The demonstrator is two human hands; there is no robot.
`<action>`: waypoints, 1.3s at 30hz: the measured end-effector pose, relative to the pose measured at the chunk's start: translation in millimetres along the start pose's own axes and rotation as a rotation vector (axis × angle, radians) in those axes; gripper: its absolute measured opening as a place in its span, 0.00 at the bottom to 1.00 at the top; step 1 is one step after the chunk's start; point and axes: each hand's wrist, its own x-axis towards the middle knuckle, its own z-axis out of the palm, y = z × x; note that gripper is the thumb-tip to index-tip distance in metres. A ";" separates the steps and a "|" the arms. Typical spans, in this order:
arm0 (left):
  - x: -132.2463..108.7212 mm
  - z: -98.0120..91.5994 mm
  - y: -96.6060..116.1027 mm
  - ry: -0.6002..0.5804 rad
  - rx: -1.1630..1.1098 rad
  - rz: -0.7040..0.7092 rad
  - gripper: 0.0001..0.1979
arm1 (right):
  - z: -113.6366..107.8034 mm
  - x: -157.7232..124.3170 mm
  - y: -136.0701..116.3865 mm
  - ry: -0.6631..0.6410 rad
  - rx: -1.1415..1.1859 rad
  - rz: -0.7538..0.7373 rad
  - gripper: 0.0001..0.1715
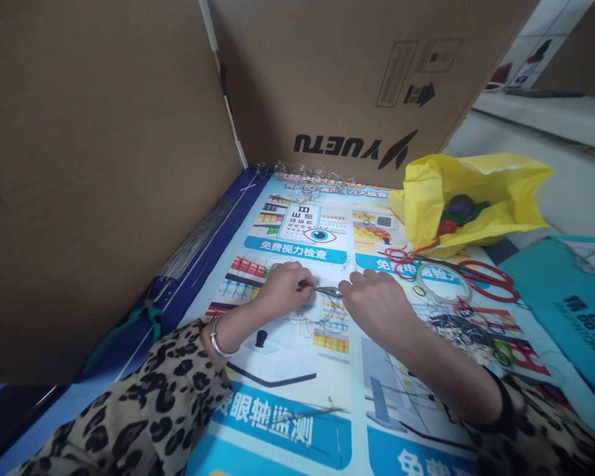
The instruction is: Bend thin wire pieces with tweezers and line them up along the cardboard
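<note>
Near the middle of the printed sheet (302, 360), my left hand (286, 289) is closed on a small dark piece (305, 285), too small to name. My right hand (377, 305) is wrapped round a pair of pliers, whose metal jaws (330, 291) point left and meet the dark piece between my hands. The plier handles are hidden in my fist. Thin wires (302, 324) lie loosely under and beside my fingers. Several more straight wires (310, 414) rest on the sheet nearer to me.
Cardboard panels (104, 165) stand at the left and back. At the right are a yellow bag (426, 205), red-handled scissors (490, 281), a clear ring-shaped spool (443, 301), a dark tangle (469, 337) and a teal box (560, 297). Teal-handled pliers (123, 330) lie left, beside a wire bundle (196, 244).
</note>
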 end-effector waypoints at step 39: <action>2.5 0.9 -6.5 -0.033 -0.121 0.150 0.12 | -4.8 -2.5 -1.0 -0.032 -0.011 0.022 0.09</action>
